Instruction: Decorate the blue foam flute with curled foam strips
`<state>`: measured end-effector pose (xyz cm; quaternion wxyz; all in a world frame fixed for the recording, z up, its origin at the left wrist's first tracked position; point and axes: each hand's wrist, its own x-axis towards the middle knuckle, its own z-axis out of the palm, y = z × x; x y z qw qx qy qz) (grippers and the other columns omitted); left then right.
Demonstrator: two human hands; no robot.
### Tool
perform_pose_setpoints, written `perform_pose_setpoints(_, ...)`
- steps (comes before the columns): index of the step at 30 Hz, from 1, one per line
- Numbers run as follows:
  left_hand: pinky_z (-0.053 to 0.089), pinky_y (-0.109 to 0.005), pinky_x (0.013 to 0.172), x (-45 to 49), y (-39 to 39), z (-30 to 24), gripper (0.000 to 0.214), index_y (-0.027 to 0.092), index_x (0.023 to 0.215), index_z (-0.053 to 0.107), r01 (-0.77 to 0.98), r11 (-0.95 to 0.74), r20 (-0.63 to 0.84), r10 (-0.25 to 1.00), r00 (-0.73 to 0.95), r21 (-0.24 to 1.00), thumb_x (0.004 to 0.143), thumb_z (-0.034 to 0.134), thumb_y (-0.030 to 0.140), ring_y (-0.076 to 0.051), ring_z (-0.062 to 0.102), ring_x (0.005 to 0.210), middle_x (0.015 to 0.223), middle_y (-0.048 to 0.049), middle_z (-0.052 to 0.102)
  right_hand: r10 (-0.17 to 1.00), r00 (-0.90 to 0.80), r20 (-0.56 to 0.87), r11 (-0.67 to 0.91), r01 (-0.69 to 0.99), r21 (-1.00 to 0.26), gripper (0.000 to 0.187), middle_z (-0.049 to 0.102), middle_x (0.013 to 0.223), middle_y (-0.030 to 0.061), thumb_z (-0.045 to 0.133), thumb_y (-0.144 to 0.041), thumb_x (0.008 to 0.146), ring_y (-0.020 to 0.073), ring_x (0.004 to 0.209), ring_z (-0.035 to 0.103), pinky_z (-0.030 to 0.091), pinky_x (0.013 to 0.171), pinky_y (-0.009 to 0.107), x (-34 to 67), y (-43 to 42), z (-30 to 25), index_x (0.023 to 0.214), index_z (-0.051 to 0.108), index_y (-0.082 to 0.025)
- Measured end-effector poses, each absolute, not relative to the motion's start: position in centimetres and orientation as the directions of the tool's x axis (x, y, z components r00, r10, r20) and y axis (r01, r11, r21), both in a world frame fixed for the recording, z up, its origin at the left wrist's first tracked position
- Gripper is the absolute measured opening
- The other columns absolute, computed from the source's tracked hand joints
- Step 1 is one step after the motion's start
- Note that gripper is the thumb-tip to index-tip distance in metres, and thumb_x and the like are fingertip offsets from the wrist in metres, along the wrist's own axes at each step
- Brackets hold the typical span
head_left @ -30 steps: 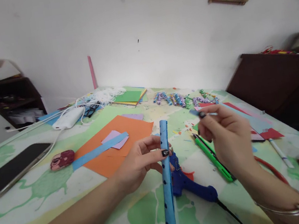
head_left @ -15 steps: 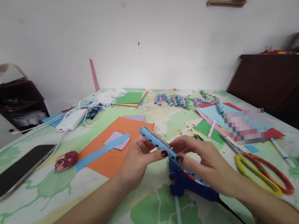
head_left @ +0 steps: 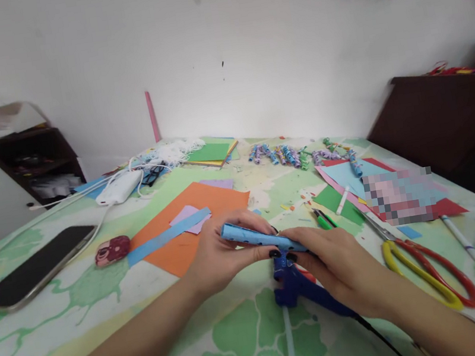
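Note:
A rolled tube of blue paper with dark spots (head_left: pixel 247 236) lies nearly level between my two hands. My left hand (head_left: pixel 226 249) pinches it near the middle, thumb in front and fingers behind. My right hand (head_left: pixel 330 253) grips its right end, which the fingers partly cover. Right below the tube, a blue glue gun (head_left: pixel 298 291) rests on the table with a glue stick (head_left: pixel 289 338) sticking out of its back and a black cord. Left of my hands, a blue paper strip (head_left: pixel 170 237) crosses an orange sheet (head_left: pixel 186 195) and a small purple piece.
Scissors with yellow and red handles (head_left: pixel 433 273) lie right of my right hand. A green cutter (head_left: pixel 325 219), a white marker (head_left: pixel 342 200) and coloured paper are beyond. Several string-wrapped paper rolls (head_left: pixel 290 156) line the back. A phone (head_left: pixel 35 264) and white power bank (head_left: pixel 119 187) are left.
The tube has turned from a steep slant to nearly level. My right hand has closed around its right end, and both hands sit closer together. The view has shifted slightly.

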<state>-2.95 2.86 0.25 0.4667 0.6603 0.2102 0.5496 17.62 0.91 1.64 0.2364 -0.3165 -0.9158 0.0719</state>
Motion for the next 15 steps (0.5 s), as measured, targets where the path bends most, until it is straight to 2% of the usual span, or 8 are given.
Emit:
perform_pose_setpoints(5,0.053,-0.026,0.067,-3.20,2.70,0.64,0.016,0.014,0.074,0.064,-0.192,-0.553,0.581,0.722,0.376,0.811,0.065,0.075,0.005,-0.015,0.063,0.075,0.081,-0.0051,0.065,0.602,-0.712,0.361,0.798,0.531,-0.283,0.027,0.064,0.086,0.0026,0.039,-0.011,0.088,0.0146,0.066,0.054,0.036,0.059,0.026,17.85,0.74,1.98,0.113,0.046,-0.019)
perform_pose_setpoints(10,0.054,-0.028,0.070,-3.39,2.69,0.68,0.016,0.016,0.076,0.065,-0.167,-0.559,0.575,0.717,0.394,0.812,0.066,0.074,0.008,-0.017,0.063,0.079,0.084,-0.0055,0.064,0.596,-0.724,0.348,0.802,0.514,-0.304,0.029,0.064,0.090,0.0045,0.038,-0.012,0.089,0.0155,0.070,0.056,0.037,0.061,0.026,17.91,0.77,2.11,0.116,0.045,-0.020)
perform_pose_setpoints(15,0.055,-0.030,0.071,-3.79,2.71,0.74,0.020,0.018,0.080,0.067,-0.205,-0.568,0.597,0.688,0.414,0.797,0.066,0.074,0.007,-0.019,0.065,0.081,0.087,-0.0066,0.066,0.575,-0.721,0.386,0.817,0.482,-0.317,0.028,0.064,0.091,0.0028,0.040,-0.013,0.090,0.0144,0.070,0.056,0.037,0.062,0.025,18.06,0.65,2.19,0.117,0.045,-0.021)
